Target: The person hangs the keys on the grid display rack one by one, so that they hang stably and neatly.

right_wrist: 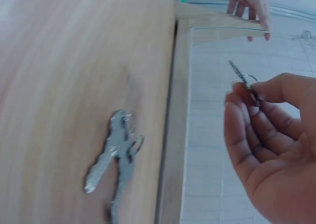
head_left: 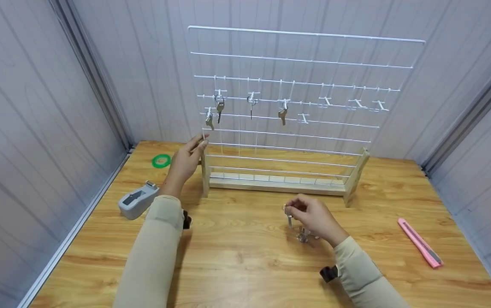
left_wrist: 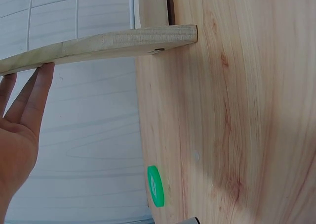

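A grey plastic tape dispenser [head_left: 135, 204] sits near a round green tape roll [head_left: 161, 155]. The left hand [head_left: 185, 161], fingers nearly straight, touches the pale wooden post [left_wrist: 123, 40] of a white wire rack [head_left: 271, 187] holding four hanging metal keys [head_left: 283, 114]. The right hand [head_left: 316, 217] pinches a silvery ringed key [right_wrist: 238, 72] near loose silvery keys [right_wrist: 118, 142]; rightmost lies a slim pink cutter [head_left: 418, 243].

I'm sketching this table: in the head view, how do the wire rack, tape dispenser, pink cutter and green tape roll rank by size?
1. Wire rack, by far the largest.
2. Tape dispenser and pink cutter, unranked: the cutter looks longer, the dispenser bulkier.
3. Green tape roll, smallest.
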A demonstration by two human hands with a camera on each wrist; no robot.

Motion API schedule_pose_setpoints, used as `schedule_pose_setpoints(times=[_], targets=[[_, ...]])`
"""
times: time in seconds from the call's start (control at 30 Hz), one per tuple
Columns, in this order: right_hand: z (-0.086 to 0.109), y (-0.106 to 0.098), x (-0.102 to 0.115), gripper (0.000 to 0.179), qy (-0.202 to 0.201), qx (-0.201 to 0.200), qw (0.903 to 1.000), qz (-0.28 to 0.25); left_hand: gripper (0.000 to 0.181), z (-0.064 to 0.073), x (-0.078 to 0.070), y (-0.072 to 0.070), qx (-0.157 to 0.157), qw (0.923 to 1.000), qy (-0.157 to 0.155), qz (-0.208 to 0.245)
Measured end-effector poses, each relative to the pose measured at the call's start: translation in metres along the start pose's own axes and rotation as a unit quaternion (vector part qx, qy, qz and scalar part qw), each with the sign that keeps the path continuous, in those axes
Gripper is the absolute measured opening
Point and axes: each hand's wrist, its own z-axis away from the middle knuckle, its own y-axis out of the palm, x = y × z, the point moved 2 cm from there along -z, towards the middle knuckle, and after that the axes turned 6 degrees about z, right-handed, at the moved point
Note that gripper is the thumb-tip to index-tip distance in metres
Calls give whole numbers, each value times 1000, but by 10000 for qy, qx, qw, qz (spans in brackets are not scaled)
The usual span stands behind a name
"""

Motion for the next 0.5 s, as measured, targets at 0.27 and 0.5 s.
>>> schedule_pose_setpoints(times=[0.27, 0.5], targets=[[-7, -14, 19, 18, -307, -808, 9924, -881, 56, -1, 0, 0, -16, 9999, 7, 123], [-13, -30, 40, 18, -511, -1390, 9765, -1566, 53, -1, 0, 0, 14, 10000, 30, 75]])
